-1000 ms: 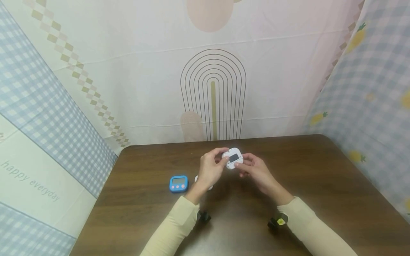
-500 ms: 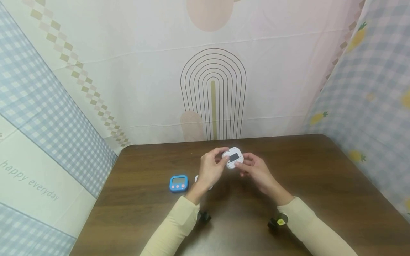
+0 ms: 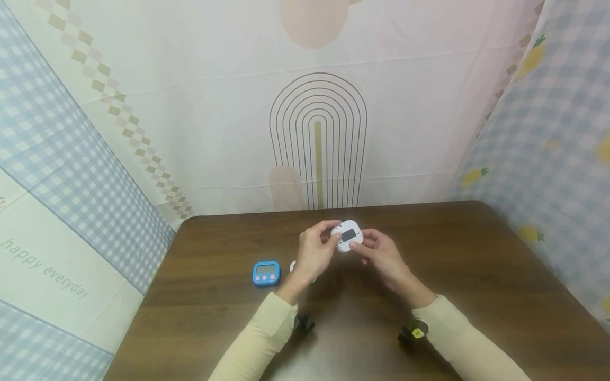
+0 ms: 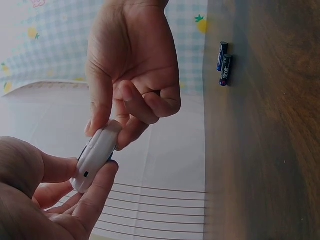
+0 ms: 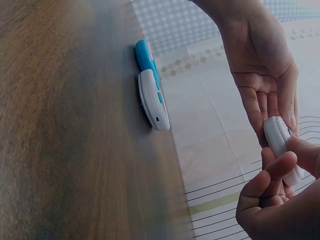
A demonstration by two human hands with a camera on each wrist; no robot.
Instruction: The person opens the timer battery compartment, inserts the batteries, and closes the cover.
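1. Between the two hands, held up off the table [image 3: 190, 328], was the white device [image 4: 98, 154], its face with a dark panel [image 3: 349, 235] turned toward the person.
2. The left hand [image 3: 316, 251] pinched the device's left side, thumb on the panelled face and fingers behind; the right hand [image 3: 383, 256] pinched its right edge between thumb and fingertips.
3. Out beyond the right hand lay two batteries [image 4: 224, 64], touched by neither hand. Any step involving them seemed either over or not begun (the pictures did not settle which).
4. To the left of the left hand, the blue timer [image 3: 266, 273] lay on the table, its screen and pink buttons upward. Near it, partly hidden behind the left hand, was a second white device [image 5: 153, 100] with blue buttons. Whether these two were finished with or awaiting attention could not be told.
5. The work on the held device looked unfinished, since both hands were gripping it. Whether the panel was a cover or an uncovered recess was too small to tell. What seemed left was completing the handling there and releasing it.
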